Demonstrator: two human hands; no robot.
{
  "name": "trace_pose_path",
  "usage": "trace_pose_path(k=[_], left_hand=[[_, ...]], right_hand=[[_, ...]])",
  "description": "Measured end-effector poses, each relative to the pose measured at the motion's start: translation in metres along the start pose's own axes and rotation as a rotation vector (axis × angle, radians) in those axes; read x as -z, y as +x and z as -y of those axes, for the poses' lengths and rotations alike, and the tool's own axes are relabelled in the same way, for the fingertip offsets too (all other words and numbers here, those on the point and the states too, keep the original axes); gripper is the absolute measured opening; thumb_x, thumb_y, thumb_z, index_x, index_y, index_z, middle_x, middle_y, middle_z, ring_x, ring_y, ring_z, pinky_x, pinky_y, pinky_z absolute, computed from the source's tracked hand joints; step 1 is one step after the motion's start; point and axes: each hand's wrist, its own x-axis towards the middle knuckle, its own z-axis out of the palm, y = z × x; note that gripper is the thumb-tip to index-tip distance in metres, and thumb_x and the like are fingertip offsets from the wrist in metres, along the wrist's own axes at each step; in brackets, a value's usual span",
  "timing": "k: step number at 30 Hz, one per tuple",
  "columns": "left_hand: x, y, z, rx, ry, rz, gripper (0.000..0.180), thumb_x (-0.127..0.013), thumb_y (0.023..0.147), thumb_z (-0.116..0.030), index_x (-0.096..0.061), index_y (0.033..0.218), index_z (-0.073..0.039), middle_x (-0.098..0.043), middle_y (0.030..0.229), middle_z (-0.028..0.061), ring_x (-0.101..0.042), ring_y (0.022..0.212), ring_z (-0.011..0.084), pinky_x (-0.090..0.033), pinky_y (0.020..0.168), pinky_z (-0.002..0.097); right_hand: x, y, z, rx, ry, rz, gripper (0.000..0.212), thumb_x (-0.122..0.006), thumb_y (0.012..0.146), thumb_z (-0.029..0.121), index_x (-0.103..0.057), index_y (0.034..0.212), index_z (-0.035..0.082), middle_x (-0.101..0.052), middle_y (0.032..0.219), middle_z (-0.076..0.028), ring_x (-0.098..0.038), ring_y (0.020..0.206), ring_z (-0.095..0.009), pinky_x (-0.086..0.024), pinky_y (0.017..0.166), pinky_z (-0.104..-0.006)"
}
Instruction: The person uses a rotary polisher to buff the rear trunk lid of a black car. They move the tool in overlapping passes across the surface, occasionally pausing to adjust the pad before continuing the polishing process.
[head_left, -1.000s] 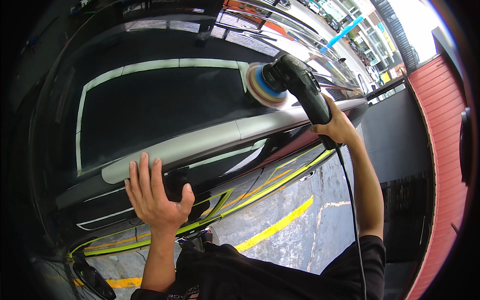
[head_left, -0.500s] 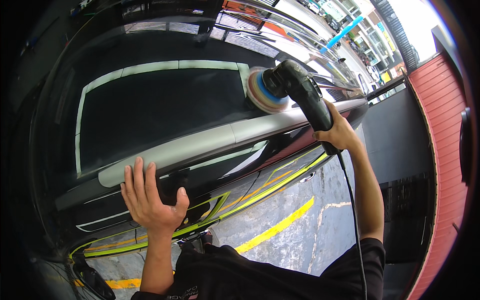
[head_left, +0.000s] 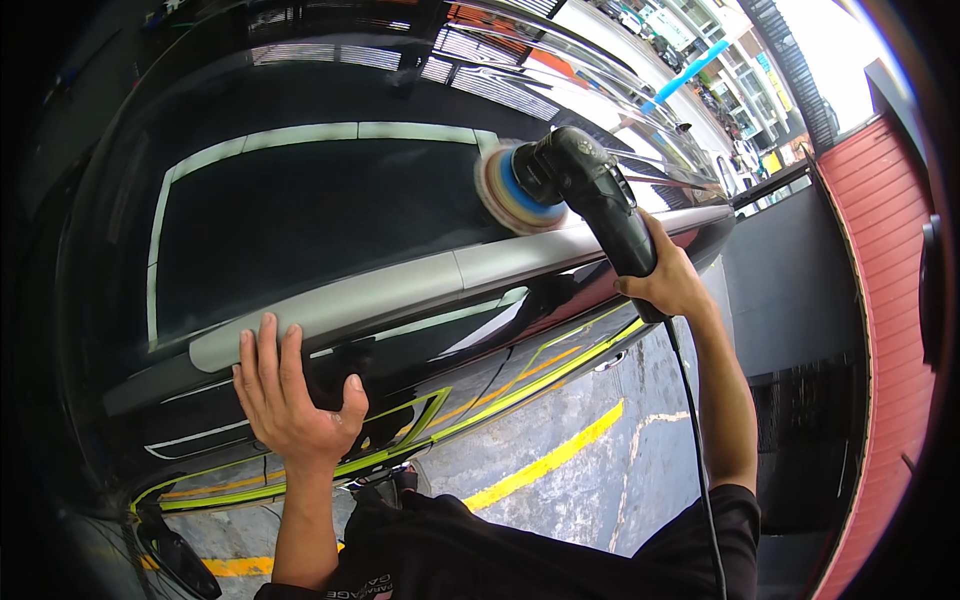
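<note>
My right hand [head_left: 672, 275] grips the handle of a black car polisher [head_left: 600, 200], fingers wrapped round its rear end. The polisher's round pad [head_left: 512, 190], banded in blue, tan and reddish tones, is tilted over the car roof's near right edge and looks smeared as if spinning. Light masking tape [head_left: 300, 137] frames a dark glossy panel [head_left: 330, 215] on the roof. Along the near edge runs a wide silvery-grey strip [head_left: 360, 298]. My left hand [head_left: 300, 400] lies flat with fingers spread, its fingertips on that strip near its left end.
A black power cord [head_left: 698, 430] hangs from the polisher past my right arm. Below the roof, yellow-green tape [head_left: 400, 450] edges the car's side windows. A side mirror [head_left: 180, 560] juts out at lower left. To the right stand a dark wall and a red corrugated panel [head_left: 895, 220].
The polisher, with my right hand on it, has shifted slightly left and down along the roof edge. My left hand stays spread on the strip, and the whole view has moved a little.
</note>
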Motion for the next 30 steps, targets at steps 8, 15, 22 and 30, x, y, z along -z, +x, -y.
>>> trace_pose_path(k=[8, 15, 22, 30], left_hand=[[-0.002, 0.0, 0.0, 0.013, -0.014, -0.001, 0.067, -0.062, 0.085, -0.044, -0.064, 0.14, -0.004, -0.059, 0.152, 0.0166, -0.049, 0.146, 0.042, -0.036, 0.12, 0.0565], [0.002, 0.002, -0.002, 0.005, -0.021, -0.006, 0.067, -0.063, 0.084, -0.042, -0.065, 0.139, -0.004, -0.059, 0.152, 0.017, -0.049, 0.147, 0.0418, -0.037, 0.119, 0.0563], [0.0, 0.002, -0.002, 0.006, -0.013, -0.002, 0.067, -0.062, 0.084, -0.043, -0.064, 0.139, -0.004, -0.059, 0.152, 0.0171, -0.049, 0.147, 0.0419, -0.037, 0.119, 0.0562], [0.001, 0.001, -0.003, 0.015, -0.002, 0.007, 0.067, -0.062, 0.086, -0.044, -0.064, 0.14, -0.005, -0.059, 0.152, 0.0167, -0.049, 0.147, 0.0421, -0.037, 0.119, 0.0571]], right_hand=[[-0.003, -0.002, 0.007, 0.017, 0.018, 0.01, 0.113, -0.087, 0.064, 0.026, -0.035, 0.162, 0.009, -0.072, 0.11, -0.028, -0.072, 0.103, -0.041, -0.053, 0.098, -0.0432], [-0.005, -0.006, 0.018, 0.045, 0.027, 0.012, 0.111, -0.087, 0.066, 0.024, -0.033, 0.163, 0.011, -0.072, 0.108, -0.031, -0.072, 0.1, -0.046, -0.054, 0.094, -0.0466], [-0.006, -0.01, 0.019, 0.061, 0.024, 0.003, 0.111, -0.087, 0.067, 0.023, -0.032, 0.163, 0.012, -0.072, 0.109, -0.032, -0.073, 0.101, -0.047, -0.055, 0.094, -0.0471], [-0.005, -0.012, 0.024, 0.068, 0.038, 0.02, 0.11, -0.087, 0.068, 0.022, -0.033, 0.162, 0.012, -0.072, 0.109, -0.031, -0.073, 0.102, -0.047, -0.055, 0.094, -0.0469]])
